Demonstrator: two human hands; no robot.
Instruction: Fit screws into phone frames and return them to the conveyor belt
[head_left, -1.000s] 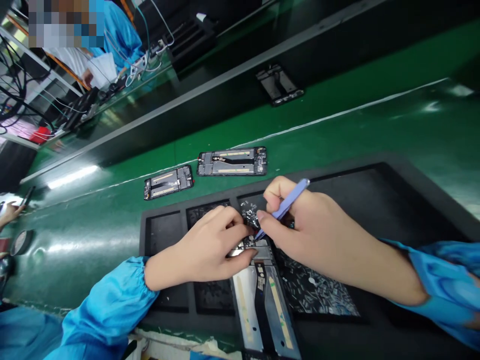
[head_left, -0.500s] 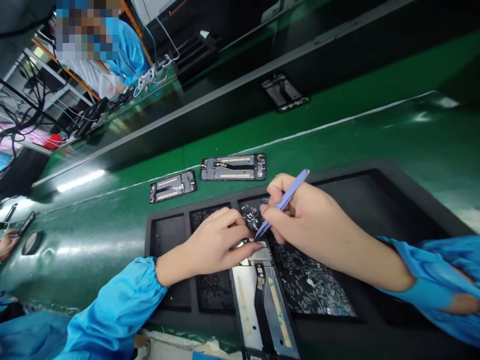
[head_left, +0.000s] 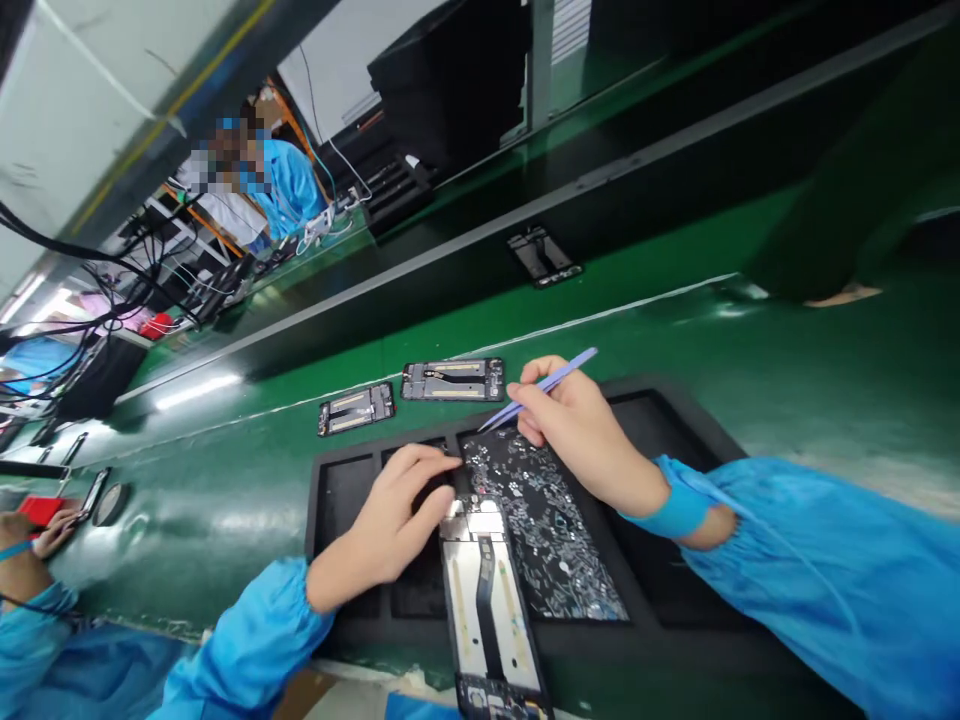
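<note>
My right hand holds a pair of blue-purple tweezers, their dark tips pointing down-left over the upper end of a tray compartment full of small shiny parts. My left hand is open, thumb and forefinger apart, at the upper left corner of an opened phone. Whether the thumb touches the phone, I cannot tell. That phone lies lengthwise over the black foam tray, showing a silver inner plate with a black ribbon cable down the middle.
Beyond the tray lie two more opened phones on the green bench. Another opened phone lies farther back by a long raised rail. A co-worker's hand shows at the left, another person at the back.
My right hand has lifted the tweezers off the phone's top end to the small parts. My left hand has drawn back left, fingers spreading. The whole view has shifted.
</note>
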